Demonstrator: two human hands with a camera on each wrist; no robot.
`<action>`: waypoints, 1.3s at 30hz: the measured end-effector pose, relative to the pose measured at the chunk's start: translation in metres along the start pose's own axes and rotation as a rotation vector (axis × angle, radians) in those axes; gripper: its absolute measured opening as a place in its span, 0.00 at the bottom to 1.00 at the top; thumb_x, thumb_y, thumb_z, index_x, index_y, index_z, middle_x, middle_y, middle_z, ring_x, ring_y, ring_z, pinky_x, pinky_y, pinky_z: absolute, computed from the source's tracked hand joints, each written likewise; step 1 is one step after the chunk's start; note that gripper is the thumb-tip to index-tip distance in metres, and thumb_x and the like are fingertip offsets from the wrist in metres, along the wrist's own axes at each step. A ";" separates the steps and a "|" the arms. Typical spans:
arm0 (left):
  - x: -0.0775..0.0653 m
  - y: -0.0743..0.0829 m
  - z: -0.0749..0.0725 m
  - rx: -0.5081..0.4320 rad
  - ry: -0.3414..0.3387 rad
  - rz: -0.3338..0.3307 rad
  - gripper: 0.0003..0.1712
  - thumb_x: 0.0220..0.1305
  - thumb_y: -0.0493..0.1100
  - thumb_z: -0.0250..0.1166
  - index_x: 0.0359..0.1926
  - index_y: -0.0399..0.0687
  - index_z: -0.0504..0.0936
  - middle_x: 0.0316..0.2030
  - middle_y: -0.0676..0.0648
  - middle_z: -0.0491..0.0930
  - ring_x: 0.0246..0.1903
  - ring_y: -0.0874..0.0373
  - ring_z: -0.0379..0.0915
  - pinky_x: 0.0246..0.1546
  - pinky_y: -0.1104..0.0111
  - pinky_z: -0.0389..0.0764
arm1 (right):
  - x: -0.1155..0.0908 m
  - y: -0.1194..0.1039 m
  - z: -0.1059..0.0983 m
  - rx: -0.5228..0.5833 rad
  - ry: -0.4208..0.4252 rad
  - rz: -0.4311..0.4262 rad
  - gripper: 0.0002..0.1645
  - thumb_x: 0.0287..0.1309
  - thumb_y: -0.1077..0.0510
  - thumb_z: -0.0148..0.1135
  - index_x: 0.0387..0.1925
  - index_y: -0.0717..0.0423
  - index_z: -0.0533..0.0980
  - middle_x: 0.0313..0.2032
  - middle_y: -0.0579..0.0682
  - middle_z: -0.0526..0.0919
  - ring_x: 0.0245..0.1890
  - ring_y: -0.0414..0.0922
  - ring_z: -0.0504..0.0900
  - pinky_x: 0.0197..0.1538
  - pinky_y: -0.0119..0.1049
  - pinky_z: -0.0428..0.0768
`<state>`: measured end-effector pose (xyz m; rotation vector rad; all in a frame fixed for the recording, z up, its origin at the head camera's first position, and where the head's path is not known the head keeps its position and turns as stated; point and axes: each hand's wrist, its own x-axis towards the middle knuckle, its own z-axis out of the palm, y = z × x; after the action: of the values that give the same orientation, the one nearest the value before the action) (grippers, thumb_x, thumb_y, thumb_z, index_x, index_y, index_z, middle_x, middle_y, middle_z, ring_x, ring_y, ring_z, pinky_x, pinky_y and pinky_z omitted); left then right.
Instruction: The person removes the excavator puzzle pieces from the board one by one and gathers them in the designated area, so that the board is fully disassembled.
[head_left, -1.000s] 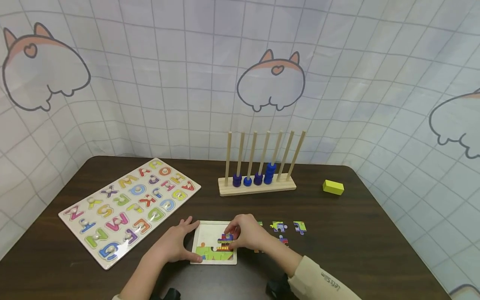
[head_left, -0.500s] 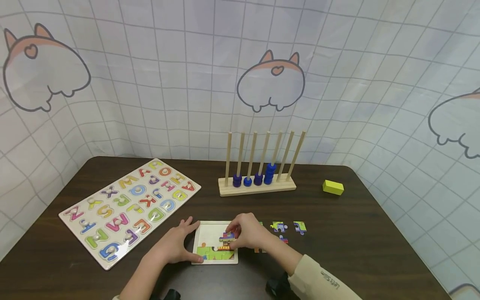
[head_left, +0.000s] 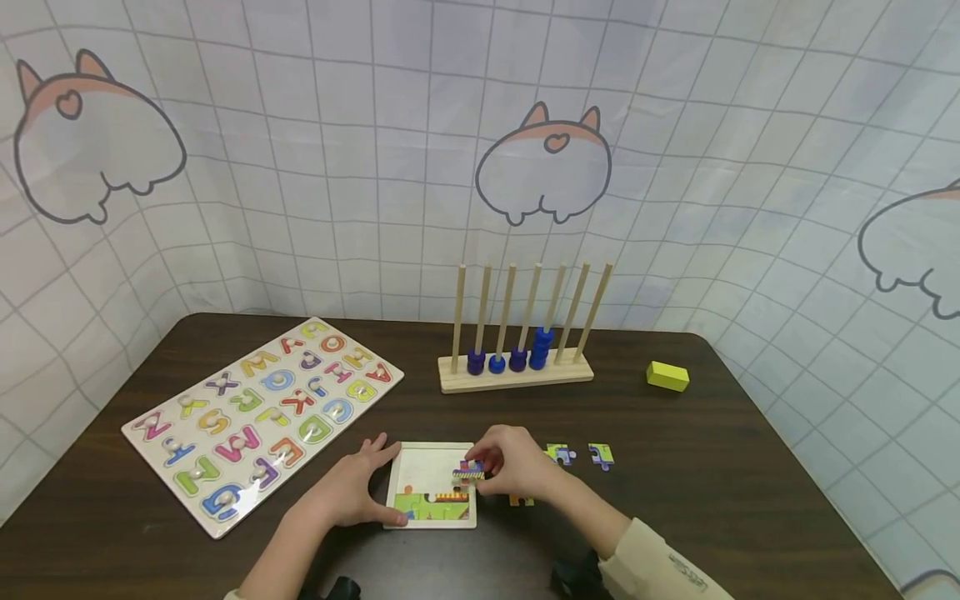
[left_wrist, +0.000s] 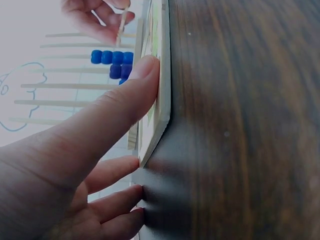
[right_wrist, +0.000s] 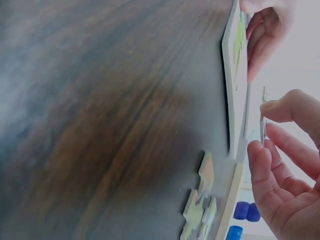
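Observation:
My right hand (head_left: 517,461) pinches a purple, yellow-striped jigsaw puzzle piece (head_left: 468,472) between thumb and fingers, above the right side of a pale wooden puzzle tray (head_left: 431,446). In the right wrist view the piece (right_wrist: 263,117) is seen edge-on, apart from the tray. Fitted pieces (head_left: 427,507), mostly green, fill the tray's lower part. My left hand (head_left: 352,486) spans the tray's left side with its fingers spread. Its thumb (left_wrist: 145,67) presses on the tray's near rim, while the other fingers rest along the side and on the table.
Loose puzzle pieces (head_left: 601,455) lie right of the tray, partly hidden by my right hand. A letter peg board (head_left: 262,417) lies at the left. Behind stands a wooden peg stand (head_left: 517,382) with blue beads; a yellow block (head_left: 667,376) sits at the right.
My right hand has drawn the striped piece up and to the right, uncovering more of the red and yellow strip beneath it. The left hand stays on the tray.

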<state>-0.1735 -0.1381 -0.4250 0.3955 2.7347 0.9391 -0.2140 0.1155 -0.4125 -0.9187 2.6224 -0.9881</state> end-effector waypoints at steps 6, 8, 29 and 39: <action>0.000 -0.002 0.001 -0.004 0.001 0.010 0.56 0.32 0.55 0.78 0.63 0.38 0.65 0.65 0.33 0.54 0.64 0.35 0.45 0.59 0.44 0.55 | -0.010 0.002 -0.005 0.011 0.035 -0.034 0.15 0.38 0.66 0.70 0.35 0.59 0.82 0.28 0.46 0.75 0.26 0.41 0.76 0.27 0.26 0.76; 0.000 -0.003 0.001 -0.003 0.004 0.013 0.56 0.32 0.56 0.78 0.64 0.39 0.65 0.65 0.33 0.54 0.65 0.35 0.45 0.59 0.44 0.55 | -0.013 0.003 -0.007 0.011 0.043 -0.042 0.15 0.38 0.66 0.70 0.35 0.58 0.82 0.28 0.46 0.75 0.27 0.42 0.76 0.27 0.26 0.77; 0.001 -0.004 0.003 -0.009 0.016 0.037 0.57 0.33 0.56 0.77 0.64 0.36 0.64 0.65 0.32 0.54 0.64 0.34 0.45 0.58 0.42 0.55 | -0.056 0.024 -0.037 0.023 0.117 -0.022 0.16 0.38 0.66 0.70 0.35 0.56 0.81 0.31 0.44 0.75 0.27 0.38 0.75 0.29 0.31 0.79; -0.001 -0.003 0.002 -0.006 0.012 0.035 0.56 0.34 0.55 0.77 0.64 0.36 0.64 0.65 0.32 0.54 0.65 0.34 0.44 0.58 0.42 0.53 | -0.078 0.035 -0.054 0.013 0.154 -0.036 0.17 0.38 0.67 0.71 0.36 0.56 0.81 0.32 0.45 0.76 0.28 0.42 0.77 0.28 0.30 0.79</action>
<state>-0.1723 -0.1397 -0.4280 0.4399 2.7434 0.9606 -0.1895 0.2127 -0.3978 -0.9248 2.7299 -1.1261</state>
